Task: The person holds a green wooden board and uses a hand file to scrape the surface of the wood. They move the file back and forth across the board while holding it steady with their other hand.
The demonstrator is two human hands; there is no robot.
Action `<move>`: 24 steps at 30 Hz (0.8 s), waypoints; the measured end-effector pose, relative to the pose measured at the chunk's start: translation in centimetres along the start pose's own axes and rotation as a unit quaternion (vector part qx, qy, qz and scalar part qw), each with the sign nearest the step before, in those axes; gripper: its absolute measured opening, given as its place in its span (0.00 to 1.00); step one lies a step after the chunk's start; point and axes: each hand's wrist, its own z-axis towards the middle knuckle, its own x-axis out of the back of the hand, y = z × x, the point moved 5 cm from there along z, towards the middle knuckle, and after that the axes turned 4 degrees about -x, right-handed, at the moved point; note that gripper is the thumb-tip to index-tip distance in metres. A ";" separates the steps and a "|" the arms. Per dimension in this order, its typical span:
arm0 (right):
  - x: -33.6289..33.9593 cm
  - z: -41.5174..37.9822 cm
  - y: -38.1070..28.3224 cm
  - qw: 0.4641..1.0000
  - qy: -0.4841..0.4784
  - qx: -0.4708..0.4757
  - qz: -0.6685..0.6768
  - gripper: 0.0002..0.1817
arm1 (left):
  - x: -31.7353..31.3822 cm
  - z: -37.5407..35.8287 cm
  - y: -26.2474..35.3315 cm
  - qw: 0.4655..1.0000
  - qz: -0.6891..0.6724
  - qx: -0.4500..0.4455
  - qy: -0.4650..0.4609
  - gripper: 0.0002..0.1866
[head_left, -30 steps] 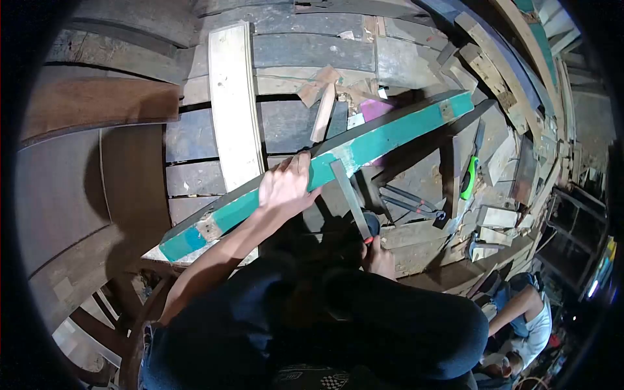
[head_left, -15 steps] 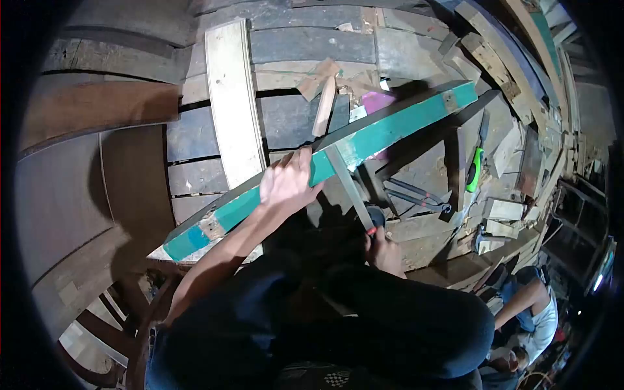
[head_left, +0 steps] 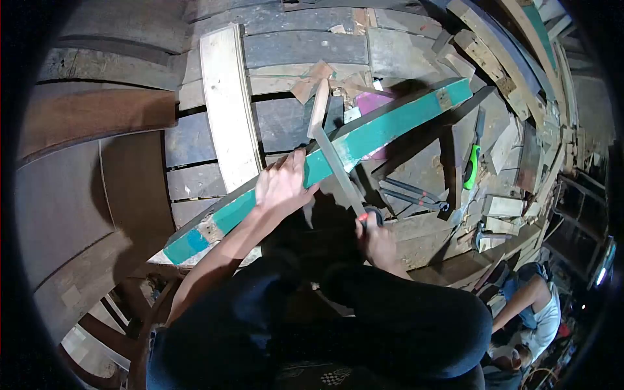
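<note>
A long green-painted wooden beam [head_left: 390, 127] lies diagonally over the plank floor. My left hand [head_left: 281, 185] is wrapped over the beam left of its middle. In my right hand [head_left: 378, 242] is the handle of a hand saw [head_left: 341, 172]. The saw's blade slants up and left across the beam, just right of my left hand, and its tip reaches past the beam's far edge. A pale stick of wood [head_left: 318, 107] lies beyond the blade's tip.
A pale board [head_left: 227, 107] lies at the upper left. Right of the saw are pincers [head_left: 416, 195], a green-handled tool [head_left: 472, 166] and wood blocks [head_left: 504, 207]. Timber is stacked along the right. Another person [head_left: 543, 312] is at the lower right.
My right hand has moved up and slightly left, pushing the saw blade farther across the beam. My left hand keeps its place on the beam; the view has shifted slightly.
</note>
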 end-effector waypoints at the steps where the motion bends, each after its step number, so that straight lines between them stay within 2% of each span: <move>1: -0.5 -2.3 1.7 1.000 -0.002 -0.005 -0.026 0.16 | -0.2 0.0 -0.1 1.000 -0.007 -0.013 0.019 0.36; 2: -1.1 -3.7 2.9 0.999 -0.004 -0.009 -0.053 0.17 | -0.4 -0.1 -0.1 0.999 -0.014 -0.025 0.039 0.36; 5: -0.7 -4.6 2.6 0.999 -0.015 -0.019 -0.024 0.16 | -0.7 -0.1 -0.2 0.999 -0.019 -0.017 0.033 0.36; 8: -1.3 -0.8 0.7 1.000 0.013 0.019 0.014 0.14 | -0.1 -0.1 0.3 0.999 -0.005 -0.021 0.043 0.31; 9: 0.0 1.2 -1.0 0.993 0.048 0.082 0.065 0.13 | 0.2 -0.1 0.5 1.000 -0.008 0.006 0.007 0.31; 10: 1.7 2.7 -3.3 0.987 0.105 0.122 0.004 0.14 | 0.2 0.0 0.4 1.000 -0.013 0.004 0.012 0.31; 12: 2.2 5.9 -5.3 0.997 -0.061 0.024 0.029 0.17 | -0.4 -0.1 -0.1 0.999 -0.027 0.004 0.017 0.31; 15: 2.1 5.1 -4.5 0.998 -0.005 0.056 0.002 0.17 | -0.2 0.3 -0.1 1.000 -0.015 0.005 -0.006 0.33; 17: 0.5 1.7 -1.6 0.999 -0.027 0.003 -0.024 0.18 | 0.0 0.1 0.1 0.999 0.003 0.018 -0.038 0.35; 18: -0.4 -0.5 0.1 0.998 -0.040 -0.025 -0.039 0.18 | 0.0 0.0 0.1 1.000 0.002 0.012 -0.017 0.36; 20: -1.4 -4.1 3.2 0.999 -0.022 -0.014 -0.024 0.18 | -0.5 -0.1 -0.1 1.000 -0.010 -0.015 0.003 0.37; 24: -0.7 -3.1 1.6 0.998 0.033 0.002 -0.045 0.17 | -0.6 -0.1 0.1 0.999 0.010 -0.013 0.028 0.36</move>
